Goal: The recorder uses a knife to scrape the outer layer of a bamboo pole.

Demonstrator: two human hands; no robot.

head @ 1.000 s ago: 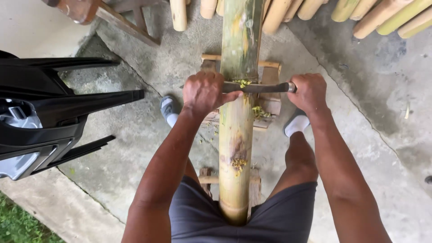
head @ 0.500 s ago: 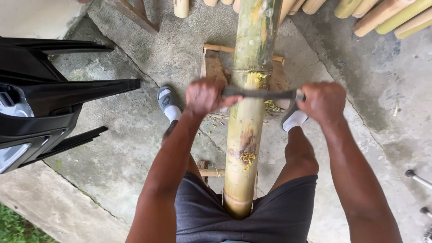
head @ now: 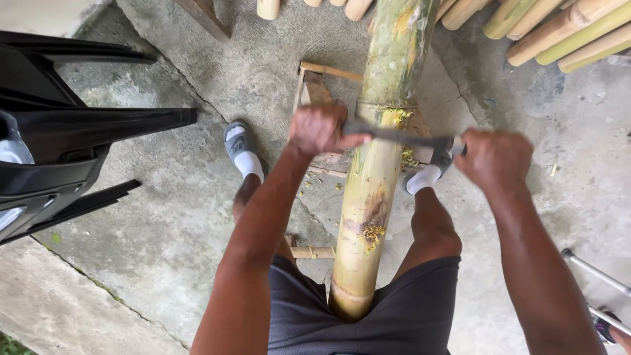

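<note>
Nearest, dark grey shorts with the butt end of a thick bamboo pole wedged between the thighs and running away up the middle of the view. Pale yellow and smooth along this near stretch, with brown scuffs and a clump of yellow shavings clinging to it.

Further up, a two-handled scraping blade laid across the pole, just on the near side of a raised node ring. Left hand with its fingers wrapped tight round one handle, right hand clenched likewise on the other.

Compared with a second ago: blade no longer level but slanted, right end lower and closer to the body; edge drawn slightly back from the node. Probably mid-stroke, pulling skin off toward the body.

Beyond the blade, green, mottled skin intact on the pole. Beneath it, a rough wooden stand on cracked grey concrete floor, with a grey slipper over a white sock to the left.

Far left, stacked glossy black plastic chairs. Along the top edge, round ends of other bamboo poles, tan and green, lying together.
</note>
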